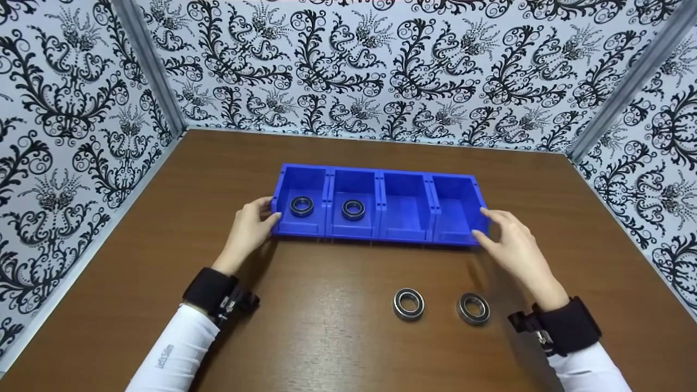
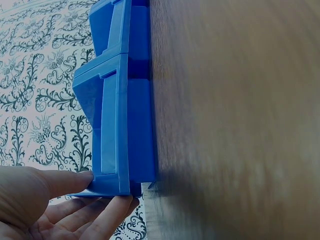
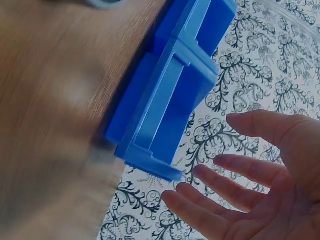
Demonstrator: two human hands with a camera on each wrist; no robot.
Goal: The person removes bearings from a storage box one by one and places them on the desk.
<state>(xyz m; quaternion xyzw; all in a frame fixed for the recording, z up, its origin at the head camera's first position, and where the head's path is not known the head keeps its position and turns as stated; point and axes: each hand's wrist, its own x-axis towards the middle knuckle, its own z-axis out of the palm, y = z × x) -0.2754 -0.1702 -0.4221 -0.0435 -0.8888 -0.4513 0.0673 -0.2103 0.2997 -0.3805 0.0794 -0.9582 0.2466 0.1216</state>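
Note:
A blue four-part bin [image 1: 405,235] stands on the table. My left hand [image 1: 251,224] pinches its left end wall, thumb on the inner side and fingers outside and beneath, as the left wrist view shows. At the other end my right hand [image 3: 250,175] has its fingers spread and relaxed, a small gap from the end wall. One ball bearing [image 1: 301,214] lies in the leftmost compartment, another bearing [image 1: 353,217] in the second; the two right compartments hold nothing. In front of the bin lie a third bearing [image 1: 397,310] and, to its right, one more bearing [image 1: 462,314].
The brown wooden table [image 1: 326,326] reaches back to a wall with black-and-white scroll paper [image 1: 370,71]. Similar papered panels rise at the left and right, with grey posts [image 1: 150,65] at the corners.

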